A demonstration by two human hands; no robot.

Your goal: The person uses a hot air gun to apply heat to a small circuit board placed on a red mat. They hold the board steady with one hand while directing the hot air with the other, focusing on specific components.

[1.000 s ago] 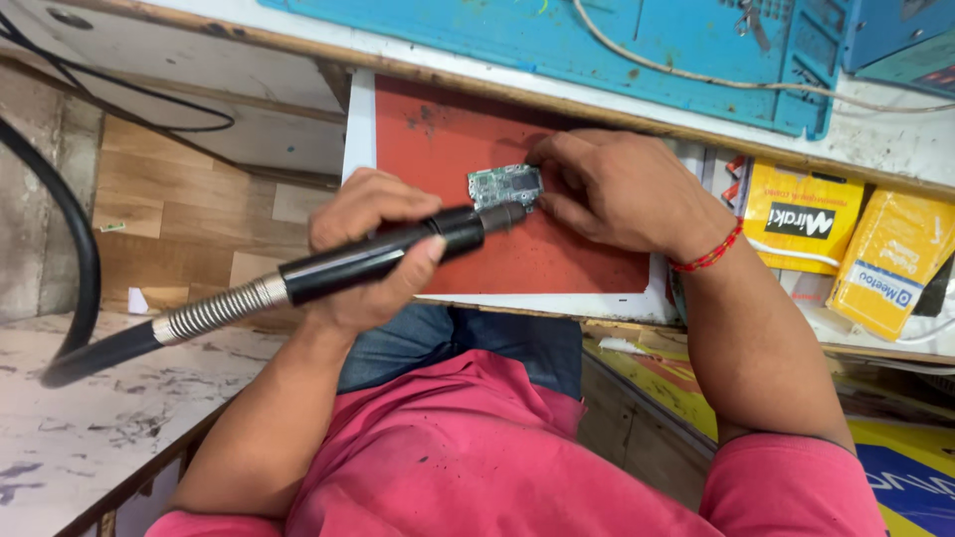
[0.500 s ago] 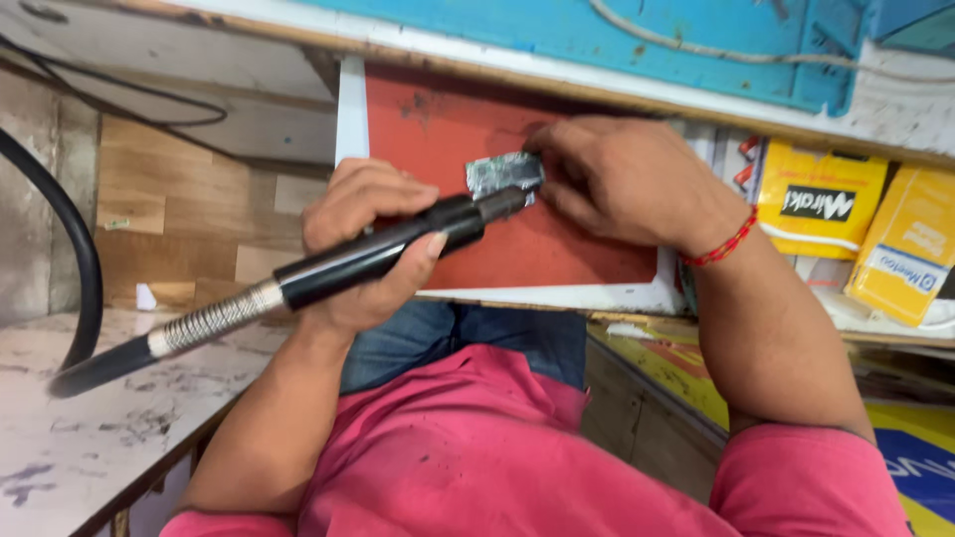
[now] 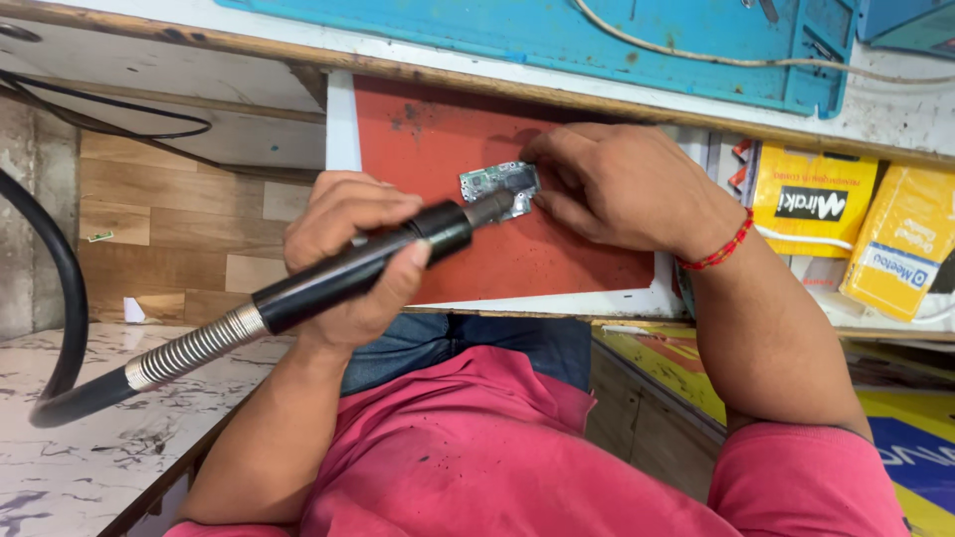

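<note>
My left hand (image 3: 350, 249) grips a black rotary-tool handpiece (image 3: 363, 267) with a silver spring collar and a thick black flexible shaft (image 3: 60, 298) trailing off to the left. Its tip touches a small grey-green circuit board (image 3: 495, 182) lying on a red mat (image 3: 557, 254). My right hand (image 3: 622, 189), with a red thread bracelet at the wrist, pins the board's right edge down with its fingers. The board's right side is hidden under those fingers.
A blue work mat (image 3: 557, 40) with a cream cable lies along the far bench edge. Yellow packets (image 3: 814, 204) sit to the right of the red mat. A marbled white surface (image 3: 90, 467) is at lower left, with wood panelling behind it.
The view has shifted slightly. The tool tip stays on the board and both hands keep their grip; the right hand's fingers have closed in a little over the board.
</note>
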